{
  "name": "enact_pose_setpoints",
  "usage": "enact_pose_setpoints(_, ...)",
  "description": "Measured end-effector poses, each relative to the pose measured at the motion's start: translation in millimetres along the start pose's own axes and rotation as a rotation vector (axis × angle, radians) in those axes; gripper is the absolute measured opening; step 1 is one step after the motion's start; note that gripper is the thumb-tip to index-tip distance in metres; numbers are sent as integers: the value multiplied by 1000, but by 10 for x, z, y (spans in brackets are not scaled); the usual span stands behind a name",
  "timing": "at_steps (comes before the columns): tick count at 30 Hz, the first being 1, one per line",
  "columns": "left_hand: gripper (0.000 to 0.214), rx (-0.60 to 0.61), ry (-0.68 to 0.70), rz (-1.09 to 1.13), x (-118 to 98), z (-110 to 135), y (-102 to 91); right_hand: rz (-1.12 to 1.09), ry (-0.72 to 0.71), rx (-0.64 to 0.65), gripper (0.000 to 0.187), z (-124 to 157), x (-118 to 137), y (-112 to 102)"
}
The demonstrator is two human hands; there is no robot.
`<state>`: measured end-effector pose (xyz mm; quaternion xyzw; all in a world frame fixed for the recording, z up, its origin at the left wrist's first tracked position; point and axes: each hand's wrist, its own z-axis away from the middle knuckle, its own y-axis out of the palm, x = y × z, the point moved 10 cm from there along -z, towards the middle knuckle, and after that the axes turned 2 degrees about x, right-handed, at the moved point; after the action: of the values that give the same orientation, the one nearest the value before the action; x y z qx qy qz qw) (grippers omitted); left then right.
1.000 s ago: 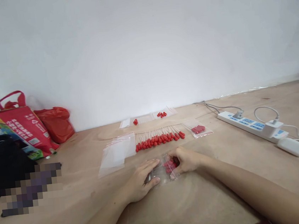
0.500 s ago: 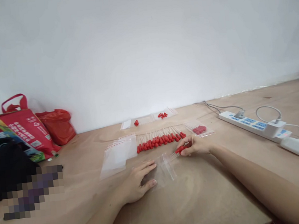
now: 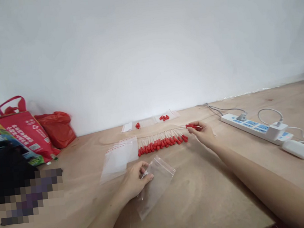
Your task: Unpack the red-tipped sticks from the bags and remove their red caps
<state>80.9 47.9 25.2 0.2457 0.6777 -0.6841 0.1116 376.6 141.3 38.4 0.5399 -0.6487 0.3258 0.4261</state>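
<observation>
Left hand [image 3: 134,180] pinches clear zip bag [image 3: 156,186]. Right hand [image 3: 205,134] grips red-tipped sticks [image 3: 190,126], exact count unclear.

A wooden table [image 3: 204,199] bears red-tipped sticks [image 3: 159,144], clear bags [image 3: 115,162], a power strip [image 3: 256,126].

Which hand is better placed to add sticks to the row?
Likely the right hand: it holds red-tipped sticks near the right end of the row, while the left hand holds a clear bag.
</observation>
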Motion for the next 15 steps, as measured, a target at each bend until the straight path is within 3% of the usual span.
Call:
enact_pose_setpoints(4, 18, 38, -23, 30, 31, 11, 49, 340, -262, 7, 20, 49, 97, 222)
enact_pose_setpoints(8, 19, -86, 22, 262, 134, -79, -120, 539, -461, 93, 19, 134, 144, 431)
enact_pose_setpoints(12, 31, -416, -184, 524, 663, -133, -575, 633, -444, 151, 19, 158, 64, 510)
enact_pose_setpoints(15, 38, -571, -382, 629, 1070, -89, -765, 654, -418, 184, 23, 169, 20, 551)
